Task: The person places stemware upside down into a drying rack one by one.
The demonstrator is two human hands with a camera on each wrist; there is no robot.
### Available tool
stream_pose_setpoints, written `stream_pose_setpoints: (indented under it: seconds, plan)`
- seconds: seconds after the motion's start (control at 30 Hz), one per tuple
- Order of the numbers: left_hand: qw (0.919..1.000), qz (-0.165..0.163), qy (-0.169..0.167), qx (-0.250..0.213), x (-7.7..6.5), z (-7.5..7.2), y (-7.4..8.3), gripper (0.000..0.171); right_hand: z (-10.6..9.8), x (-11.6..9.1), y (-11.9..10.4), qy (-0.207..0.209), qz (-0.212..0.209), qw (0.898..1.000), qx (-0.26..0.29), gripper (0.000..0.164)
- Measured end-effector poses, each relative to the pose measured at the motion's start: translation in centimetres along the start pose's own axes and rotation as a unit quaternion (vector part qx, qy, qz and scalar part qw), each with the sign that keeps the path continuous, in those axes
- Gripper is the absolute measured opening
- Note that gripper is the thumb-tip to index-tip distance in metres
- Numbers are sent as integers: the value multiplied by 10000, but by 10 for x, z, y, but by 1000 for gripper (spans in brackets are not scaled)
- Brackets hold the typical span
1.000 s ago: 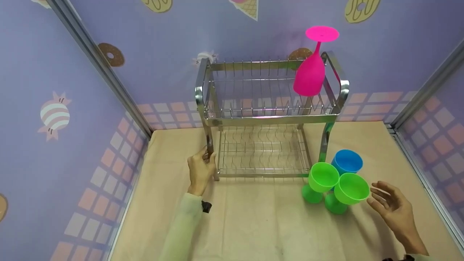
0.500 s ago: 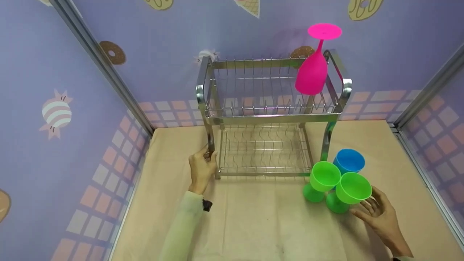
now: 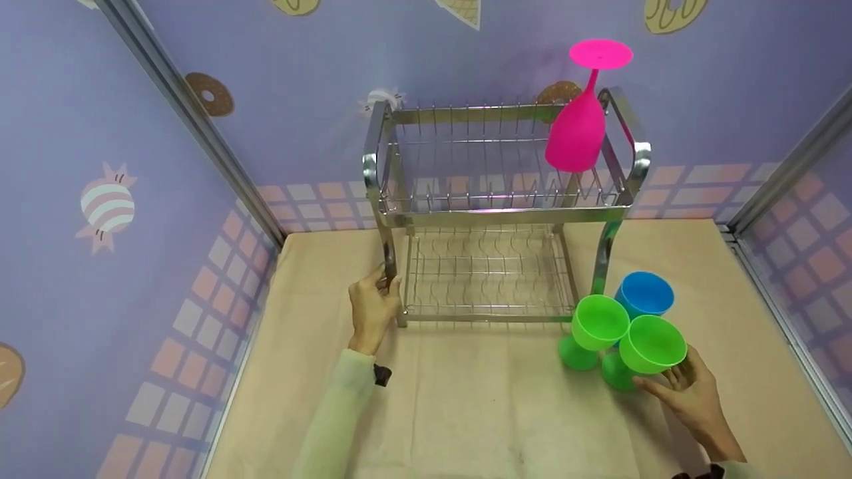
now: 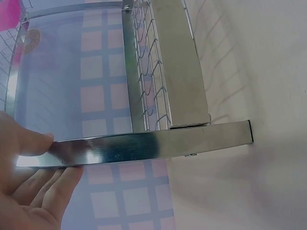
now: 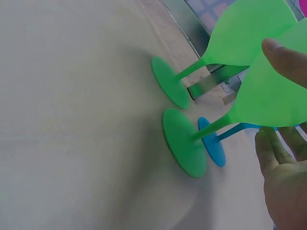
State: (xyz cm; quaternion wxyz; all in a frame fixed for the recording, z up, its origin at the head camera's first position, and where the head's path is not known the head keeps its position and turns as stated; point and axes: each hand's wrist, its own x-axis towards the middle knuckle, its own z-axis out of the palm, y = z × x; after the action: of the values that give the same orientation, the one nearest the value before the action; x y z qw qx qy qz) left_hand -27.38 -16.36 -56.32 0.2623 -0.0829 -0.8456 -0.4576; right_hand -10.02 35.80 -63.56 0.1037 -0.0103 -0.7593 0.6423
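My left hand (image 3: 373, 309) grips the front left leg of a two-tier metal dish rack (image 3: 512, 217), thumb on one side and fingers on the other. My right hand (image 3: 692, 392) is around the bowl of the nearer green plastic goblet (image 3: 655, 342), which stands upright on its foot. In the right wrist view the thumb (image 5: 285, 60) lies against that bowl, with the fingers on its opposite side. Close beside it stand a second green goblet (image 3: 599, 322) and a blue goblet (image 3: 644, 293), whose lower part is mostly hidden. A pink goblet (image 3: 578, 133) sits upside down on the rack's upper tier.
Beige cloth (image 3: 466, 399) covers the table under the rack and goblets. Patterned purple walls (image 3: 479, 73) enclose the back and both sides, with metal posts (image 3: 200, 126) at the corners. The rack's lower wire tier (image 3: 489, 273) lies near the cloth.
My right hand has moved left from beside the goblets and closed around the nearer green goblet. My left hand keeps its grip on the rack leg. The head view has shifted slightly.
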Motion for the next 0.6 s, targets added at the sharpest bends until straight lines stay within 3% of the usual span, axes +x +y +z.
stream_pose_setpoints:
  seconds: [0.23, 0.43, 0.6]
  plan:
    - [9999, -74, -101, -103, 0, 1, 3, 26, 0, 4, 0, 45, -266, 9990, 355, 94]
    - [9997, -219, -61, -91, 0, 0, 3, 32, -1, 7, -6, 156, -420, 9988, 216, 92]
    - [9998, -177, -70, -89, -1, -2, 2, 28, -2, 6, -15, 256, -707, 9952, 634, 93]
